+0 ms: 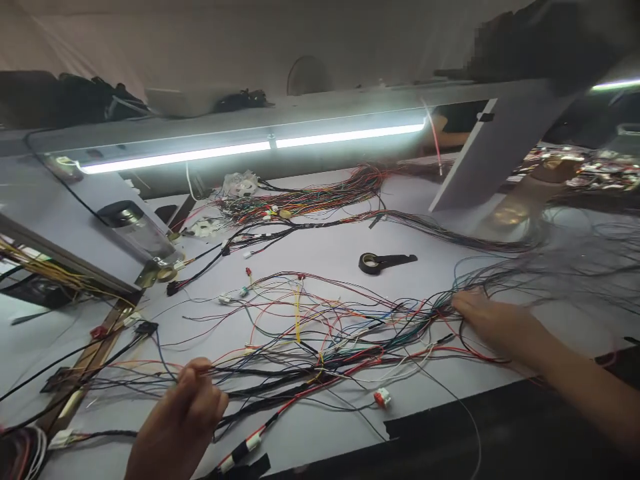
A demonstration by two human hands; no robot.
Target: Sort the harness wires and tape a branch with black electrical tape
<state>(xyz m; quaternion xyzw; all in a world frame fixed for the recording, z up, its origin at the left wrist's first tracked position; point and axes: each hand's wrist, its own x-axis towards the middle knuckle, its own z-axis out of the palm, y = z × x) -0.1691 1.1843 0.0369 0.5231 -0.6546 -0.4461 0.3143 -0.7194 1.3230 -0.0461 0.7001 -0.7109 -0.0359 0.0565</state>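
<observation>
A long wiring harness (345, 363) of many coloured wires and black-taped branches lies across the white table. My left hand (180, 413) is closed in a pinch at its left part, with thin wires running up to the fingers from both sides. Over the bundle on the right, my right hand (480, 320) has its fingers closed round the wires (440, 307); its fingertips are partly hidden. A red-and-white connector (382, 398) rests near the front edge. Small white connectors (226, 299) lie at the loose wire ends.
Behind the harness lies a black tape roll (371, 263) with a loose tail. A second wire bundle (310, 200) stretches along the back under a lit tube lamp (350, 135). A clear bottle (135, 230) leans at the left panel. Another person's arm (525, 193) shows at right, blurred.
</observation>
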